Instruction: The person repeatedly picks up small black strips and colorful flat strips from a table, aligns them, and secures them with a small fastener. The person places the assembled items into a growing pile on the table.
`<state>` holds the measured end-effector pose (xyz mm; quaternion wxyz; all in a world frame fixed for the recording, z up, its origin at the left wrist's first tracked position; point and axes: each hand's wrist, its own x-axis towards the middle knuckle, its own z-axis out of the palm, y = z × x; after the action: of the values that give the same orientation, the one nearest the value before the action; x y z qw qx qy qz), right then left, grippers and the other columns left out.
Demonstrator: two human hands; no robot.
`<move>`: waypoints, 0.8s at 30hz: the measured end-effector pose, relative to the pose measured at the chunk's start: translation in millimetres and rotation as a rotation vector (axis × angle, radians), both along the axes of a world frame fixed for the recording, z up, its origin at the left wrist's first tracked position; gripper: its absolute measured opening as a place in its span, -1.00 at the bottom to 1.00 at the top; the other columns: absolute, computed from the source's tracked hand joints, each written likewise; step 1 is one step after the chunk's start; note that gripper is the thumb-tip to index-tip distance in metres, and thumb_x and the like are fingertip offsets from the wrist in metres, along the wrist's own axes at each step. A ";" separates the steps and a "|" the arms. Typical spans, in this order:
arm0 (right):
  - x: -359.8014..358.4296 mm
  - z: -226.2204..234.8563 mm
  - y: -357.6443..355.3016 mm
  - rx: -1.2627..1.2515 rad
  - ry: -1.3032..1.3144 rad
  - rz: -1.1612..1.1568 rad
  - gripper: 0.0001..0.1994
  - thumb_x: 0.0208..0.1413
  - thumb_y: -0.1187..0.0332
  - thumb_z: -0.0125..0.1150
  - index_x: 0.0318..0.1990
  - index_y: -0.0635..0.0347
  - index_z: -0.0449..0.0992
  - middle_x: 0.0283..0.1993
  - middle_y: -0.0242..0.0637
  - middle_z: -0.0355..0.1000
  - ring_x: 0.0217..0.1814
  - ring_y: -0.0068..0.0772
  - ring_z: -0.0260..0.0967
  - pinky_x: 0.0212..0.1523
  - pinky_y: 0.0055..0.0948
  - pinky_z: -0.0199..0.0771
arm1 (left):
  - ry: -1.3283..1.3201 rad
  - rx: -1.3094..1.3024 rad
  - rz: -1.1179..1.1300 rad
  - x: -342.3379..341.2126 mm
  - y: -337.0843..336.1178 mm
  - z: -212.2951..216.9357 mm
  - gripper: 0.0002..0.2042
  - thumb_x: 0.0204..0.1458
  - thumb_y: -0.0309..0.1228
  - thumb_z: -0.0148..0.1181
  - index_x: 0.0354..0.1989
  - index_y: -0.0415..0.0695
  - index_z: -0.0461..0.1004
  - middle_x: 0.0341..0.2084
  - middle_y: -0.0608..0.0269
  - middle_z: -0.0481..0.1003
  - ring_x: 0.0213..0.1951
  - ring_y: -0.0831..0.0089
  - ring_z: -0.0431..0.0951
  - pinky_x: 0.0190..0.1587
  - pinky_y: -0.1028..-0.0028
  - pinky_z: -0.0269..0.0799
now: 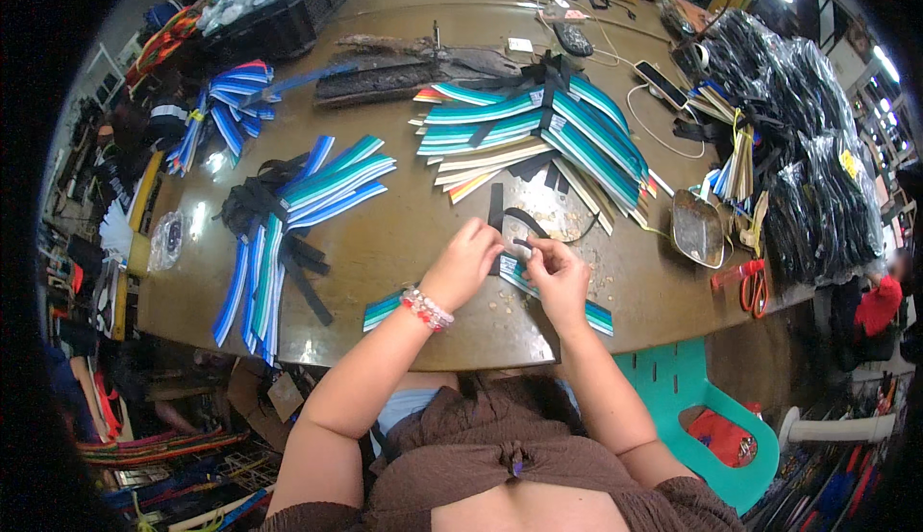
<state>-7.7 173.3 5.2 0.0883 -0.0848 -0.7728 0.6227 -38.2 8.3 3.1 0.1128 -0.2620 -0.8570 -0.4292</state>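
My left hand (463, 261) and my right hand (558, 272) meet over the front middle of the brown table (404, 234). Both pinch a narrow black strap (519, 217) that loops up between them, above a teal-and-white striped strip (510, 272) lying flat on the table. My left wrist wears a beaded bracelet (426, 308). The strip's ends stick out on either side under my hands.
Piles of blue, teal and white striped strips with black straps lie left (288, 215) and behind (538, 128). A black crate (279, 13) stands far left. Black bagged bundles (808, 148), a metal scoop (697, 229) and orange scissors (750, 287) sit right. A green plastic chair (702, 407) stands below.
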 end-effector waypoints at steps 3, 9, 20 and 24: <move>1.4 -5.9 2.2 0.149 0.124 0.074 -0.83 0.05 0.51 0.15 -0.20 0.28 0.60 -0.49 -0.42 0.48 -0.51 -0.74 0.35 -0.47 -0.66 0.35 | -0.053 0.066 0.005 -1.4 -5.2 -0.6 -0.94 0.06 -0.53 0.11 -0.33 -0.25 0.42 -0.38 0.05 0.36 -0.32 0.12 0.45 -0.23 0.30 0.40; -0.9 -7.5 -1.2 0.154 0.090 0.118 -0.82 0.04 0.50 0.17 -0.20 0.27 0.60 -0.47 -0.41 0.49 -0.51 -0.74 0.30 -0.45 -0.66 0.33 | -0.048 0.046 -0.001 -0.5 -4.9 8.8 -0.92 0.05 -0.50 0.13 -0.35 -0.25 0.42 -0.39 0.10 0.36 -0.31 0.20 0.44 -0.25 0.35 0.39; 8.4 25.5 28.6 -0.433 0.061 0.077 -0.81 0.18 0.49 0.08 -0.11 0.34 0.52 -0.49 -0.38 0.42 -0.59 -0.68 0.31 -0.58 -0.63 0.38 | 0.039 -0.275 -0.213 24.9 -21.0 38.5 -0.77 -0.08 -0.39 0.29 -0.24 -0.16 0.50 -0.23 0.17 0.44 -0.07 0.25 0.41 -0.01 0.32 0.37; 23.5 3.4 6.7 -0.086 -0.068 0.087 -0.83 0.14 0.53 0.08 -0.15 0.38 0.52 -0.51 -0.38 0.44 -0.58 -0.65 0.38 -0.53 -0.63 0.41 | 0.186 -0.358 -0.126 26.3 -11.7 18.1 -0.82 -0.07 -0.46 0.22 -0.29 -0.20 0.43 -0.27 0.16 0.44 -0.15 0.21 0.44 -0.06 0.34 0.39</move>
<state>15.8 180.0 8.6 0.0312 -0.0759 -0.7510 0.6552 -11.9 -3.4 21.2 0.1160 -0.3697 -0.8873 -0.2500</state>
